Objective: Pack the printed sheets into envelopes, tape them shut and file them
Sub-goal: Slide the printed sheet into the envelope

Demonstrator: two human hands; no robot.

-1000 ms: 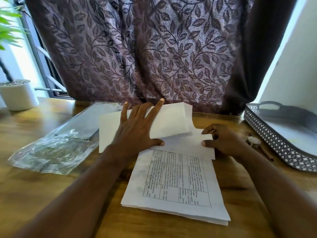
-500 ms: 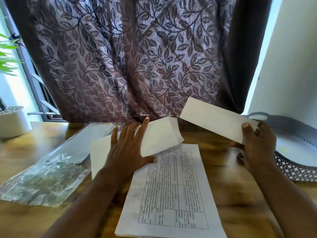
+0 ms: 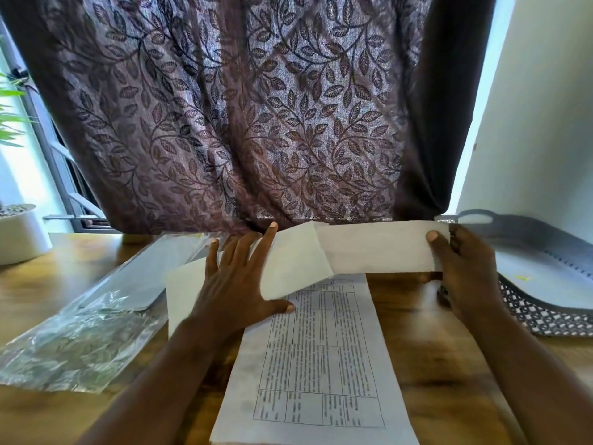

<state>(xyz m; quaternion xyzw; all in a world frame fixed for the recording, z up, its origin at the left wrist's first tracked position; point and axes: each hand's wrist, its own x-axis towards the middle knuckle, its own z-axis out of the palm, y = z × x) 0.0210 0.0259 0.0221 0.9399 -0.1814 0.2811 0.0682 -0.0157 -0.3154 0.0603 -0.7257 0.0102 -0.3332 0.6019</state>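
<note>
R hand (image 3: 465,271) pinches a white envelope (image 3: 378,248) by its right end — thumb on top, fingers curled beneath. The envelope sticks out leftward from the grip, held off the table (image 3: 449,364), above the top edge of the printed sheets (image 3: 321,354). Its left end meets the envelope pile (image 3: 295,268) in view; can't tell if they touch. L hand (image 3: 237,284) lies flat on that pile, fingers straight and spread. Sheets sit stacked btwn both forearms, printed grid up. Grey lattice-walled tray (image 3: 545,319) at right, partly behind R hand; sth pale inside, can't tell what. Clear plastic bag (image 3: 96,316) at left — contents lost in glare. Sheet text too blurred to read.
</note>
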